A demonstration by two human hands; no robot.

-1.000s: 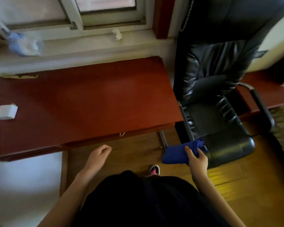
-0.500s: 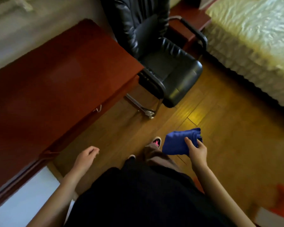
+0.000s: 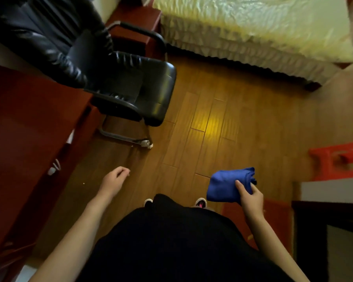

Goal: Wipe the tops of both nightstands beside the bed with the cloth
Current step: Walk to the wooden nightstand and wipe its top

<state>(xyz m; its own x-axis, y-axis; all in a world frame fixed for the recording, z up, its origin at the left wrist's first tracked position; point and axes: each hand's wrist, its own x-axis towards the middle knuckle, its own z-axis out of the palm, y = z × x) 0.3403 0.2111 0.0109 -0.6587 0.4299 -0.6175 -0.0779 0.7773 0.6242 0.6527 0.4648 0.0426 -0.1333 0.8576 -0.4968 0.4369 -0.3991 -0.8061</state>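
Standing on wood floor (image 3: 212,110), right hand (image 3: 251,198) pinching blue cloth (image 3: 224,186), left hand (image 3: 112,180) loosely curled.

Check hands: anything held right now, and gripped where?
The right hand holds the folded blue cloth by its right end, thumb on top and fingers underneath. The left hand holds nothing, its fingers loosely curled.

A single head-worn wide-angle camera looks steeply down from standing height. The person's torso (image 3: 171,241) fills the lower centre. The wooden floor (image 3: 222,123) lies below, the bed (image 3: 253,23) along the upper edge, the office chair (image 3: 120,78) upper left.
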